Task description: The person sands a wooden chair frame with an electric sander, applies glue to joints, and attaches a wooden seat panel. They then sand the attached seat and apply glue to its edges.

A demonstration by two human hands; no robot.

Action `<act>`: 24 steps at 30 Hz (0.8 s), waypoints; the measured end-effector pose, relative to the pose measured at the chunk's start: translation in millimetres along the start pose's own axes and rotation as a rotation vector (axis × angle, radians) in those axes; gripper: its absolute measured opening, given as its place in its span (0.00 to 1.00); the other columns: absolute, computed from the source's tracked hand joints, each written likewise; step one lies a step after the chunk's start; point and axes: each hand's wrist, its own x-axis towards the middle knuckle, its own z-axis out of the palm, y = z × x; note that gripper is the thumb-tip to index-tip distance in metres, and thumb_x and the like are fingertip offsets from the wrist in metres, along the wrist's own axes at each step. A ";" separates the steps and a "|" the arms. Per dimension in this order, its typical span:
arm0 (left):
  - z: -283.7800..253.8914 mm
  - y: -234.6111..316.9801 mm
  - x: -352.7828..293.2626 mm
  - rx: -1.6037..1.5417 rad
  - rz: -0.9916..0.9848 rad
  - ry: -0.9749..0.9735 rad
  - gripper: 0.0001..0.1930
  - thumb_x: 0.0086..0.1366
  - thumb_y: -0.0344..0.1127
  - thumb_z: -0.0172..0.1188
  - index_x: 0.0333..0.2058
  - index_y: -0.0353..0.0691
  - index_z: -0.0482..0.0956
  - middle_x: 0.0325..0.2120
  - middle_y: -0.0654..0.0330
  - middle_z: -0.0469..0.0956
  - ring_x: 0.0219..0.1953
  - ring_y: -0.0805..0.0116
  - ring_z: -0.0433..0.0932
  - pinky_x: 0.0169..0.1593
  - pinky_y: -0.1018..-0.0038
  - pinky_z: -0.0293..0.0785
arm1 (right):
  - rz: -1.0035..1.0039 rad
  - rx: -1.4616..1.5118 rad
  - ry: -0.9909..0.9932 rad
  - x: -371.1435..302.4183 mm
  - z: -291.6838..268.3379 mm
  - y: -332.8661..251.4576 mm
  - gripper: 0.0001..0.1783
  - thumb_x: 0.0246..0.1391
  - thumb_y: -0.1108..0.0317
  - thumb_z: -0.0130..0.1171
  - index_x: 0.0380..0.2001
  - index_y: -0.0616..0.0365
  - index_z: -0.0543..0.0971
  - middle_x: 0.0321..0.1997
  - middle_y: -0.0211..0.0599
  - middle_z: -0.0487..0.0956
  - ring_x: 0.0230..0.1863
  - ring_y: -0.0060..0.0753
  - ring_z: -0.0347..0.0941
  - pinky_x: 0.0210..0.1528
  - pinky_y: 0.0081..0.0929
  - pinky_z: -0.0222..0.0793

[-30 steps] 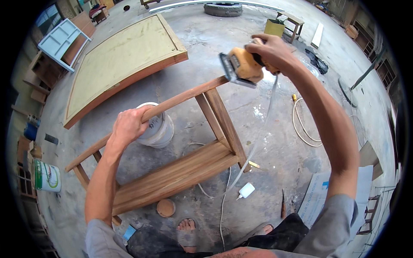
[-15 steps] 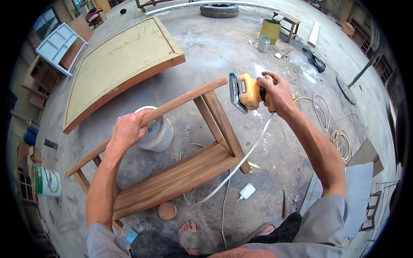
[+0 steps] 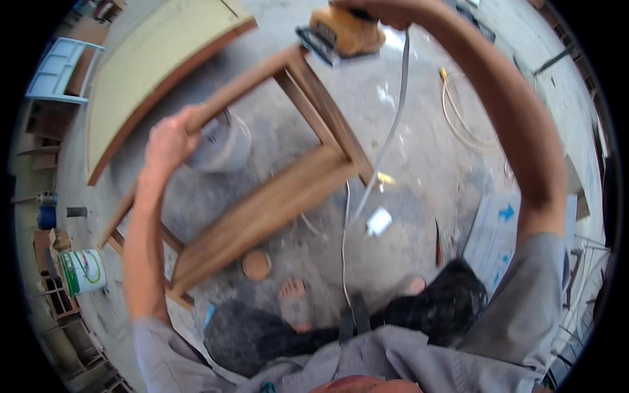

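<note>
A brown wooden frame (image 3: 268, 209), with a wide board, a top rail and end posts, stands tilted in front of me. My left hand (image 3: 171, 139) is wrapped round its top rail. At the far end of the rail, my right hand (image 3: 386, 10) grips a yellow and black electric sander (image 3: 347, 31); the picture's top edge cuts the hand off partly. The sander's dark base is close to the rail's end; blur hides whether they touch. A grey power cord (image 3: 397, 121) hangs down from the sander.
A pale bucket (image 3: 226, 147) stands behind the rail, near a large panel (image 3: 151, 69). On the floor lie a white bottle (image 3: 379, 222), a round tan-filled container (image 3: 257, 265), a pointed tool (image 3: 438, 242), a cardboard sheet (image 3: 493, 229) and a coiled cable (image 3: 458, 124).
My right hand has carried the sander up and left, to the rail's far end. My left hand still grips the rail. The whole view has shifted and blurred.
</note>
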 end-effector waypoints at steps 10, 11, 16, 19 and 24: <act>-1.2 3.6 4.8 -0.110 0.028 -0.043 0.20 0.59 0.27 0.58 0.52 0.43 0.80 0.36 0.38 0.81 0.42 0.37 0.81 0.45 0.52 0.77 | 0.243 0.021 0.212 -218.0 66.0 112.7 0.36 0.52 0.53 0.69 0.57 0.68 0.72 0.50 0.60 0.80 0.52 0.49 0.79 0.57 0.42 0.74; -1.8 1.9 4.8 -0.100 0.056 -0.021 0.19 0.59 0.27 0.58 0.51 0.43 0.80 0.36 0.38 0.81 0.42 0.37 0.81 0.44 0.52 0.77 | 0.264 0.017 0.252 -236.9 68.7 125.4 0.35 0.52 0.54 0.69 0.56 0.68 0.71 0.48 0.59 0.80 0.51 0.47 0.79 0.56 0.42 0.74; -19.0 51.2 -26.0 0.010 0.064 -0.036 0.24 0.58 0.26 0.60 0.55 0.45 0.80 0.38 0.43 0.84 0.41 0.41 0.84 0.44 0.52 0.81 | 0.388 -0.019 0.224 -300.1 57.8 151.2 0.30 0.49 0.58 0.67 0.50 0.66 0.72 0.39 0.56 0.80 0.40 0.49 0.79 0.47 0.42 0.75; -29.1 45.2 -33.1 0.070 0.290 0.067 0.26 0.55 0.25 0.62 0.55 0.38 0.79 0.47 0.45 0.84 0.49 0.44 0.83 0.49 0.55 0.82 | 0.432 0.015 0.175 -309.3 58.9 152.2 0.29 0.48 0.60 0.68 0.50 0.64 0.71 0.40 0.56 0.79 0.42 0.51 0.79 0.49 0.44 0.74; -23.6 39.8 -3.9 0.179 0.183 -0.038 0.28 0.53 0.26 0.64 0.56 0.36 0.78 0.54 0.45 0.81 0.56 0.48 0.81 0.55 0.57 0.82 | 0.330 0.014 0.262 -307.7 58.5 176.3 0.30 0.47 0.59 0.69 0.49 0.63 0.71 0.42 0.54 0.79 0.45 0.50 0.78 0.50 0.43 0.73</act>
